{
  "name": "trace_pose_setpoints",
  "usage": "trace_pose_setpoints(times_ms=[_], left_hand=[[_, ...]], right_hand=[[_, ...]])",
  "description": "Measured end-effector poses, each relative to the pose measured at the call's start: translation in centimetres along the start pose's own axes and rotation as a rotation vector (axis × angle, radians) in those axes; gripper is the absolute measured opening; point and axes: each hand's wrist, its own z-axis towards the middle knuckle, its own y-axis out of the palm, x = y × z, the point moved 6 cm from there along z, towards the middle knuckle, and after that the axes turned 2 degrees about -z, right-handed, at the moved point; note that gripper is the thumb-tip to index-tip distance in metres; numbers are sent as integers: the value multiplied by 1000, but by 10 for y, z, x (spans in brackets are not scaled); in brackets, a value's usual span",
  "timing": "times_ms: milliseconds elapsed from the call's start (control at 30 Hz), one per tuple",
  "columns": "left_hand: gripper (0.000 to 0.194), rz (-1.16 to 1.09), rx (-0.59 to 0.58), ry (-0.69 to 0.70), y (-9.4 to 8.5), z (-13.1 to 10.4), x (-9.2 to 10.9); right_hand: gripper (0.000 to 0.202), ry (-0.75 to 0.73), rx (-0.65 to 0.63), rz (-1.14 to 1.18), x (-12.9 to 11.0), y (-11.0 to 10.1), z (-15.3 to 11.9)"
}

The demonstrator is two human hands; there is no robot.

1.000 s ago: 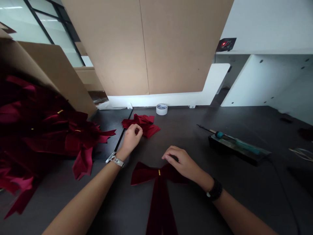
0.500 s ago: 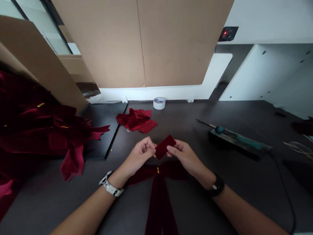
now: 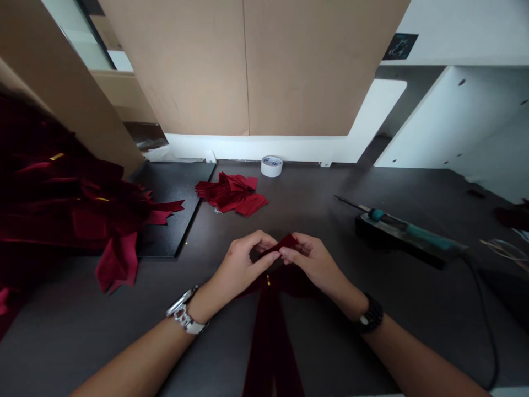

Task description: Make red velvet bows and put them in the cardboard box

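Between my two hands is a small dark red velvet fabric piece [image 3: 285, 242], partly hidden by the fingers. My left hand [image 3: 250, 259] pinches its left side with thumb and fingers. The right side is gripped by my right hand [image 3: 308, 256], whose thumb lies on the near edge. Just below, on the table, lies a dark red velvet bow [image 3: 268, 331] with a gold tie at its middle and two long tails towards me. Beyond my hands sits a loose pile of red fabric pieces [image 3: 233, 193].
A white tape roll [image 3: 271, 166] stands at the back of the dark table [image 3: 198, 358]. To the right, a soldering iron [image 3: 392, 220] rests on a black block, its cable trailing forward. Many red bows [image 3: 103, 215] are heaped at left, partly over a black board [image 3: 177, 220].
My left fingers have shifted right along the fabric piece, and the thumbs are now closer together. Less of the piece shows. The view has shifted slightly.
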Motion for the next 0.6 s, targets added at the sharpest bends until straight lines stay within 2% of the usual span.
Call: trace_pose_setpoints(times_ms=[67,167,300,333,467,600], left_hand=[[3,26,8,4,0,-1,0],[6,186,86,105,-5,-4,6],[16,442,112,332,-9,-9,18],[17,501,104,385,-9,-10,21],[17,697,99,541,-6,-15,30],[12,700,114,611,-3,-16,33]], right_hand=[[24,-3,71,-13,0,-5,0],[32,-3,193,-22,0,-13,-1],[28,58,-7,45,1,1,-2],[26,69,-18,90,1,2,-2],[27,122,85,287,7,0,-2],[26,76,148,289,8,-6,0]])
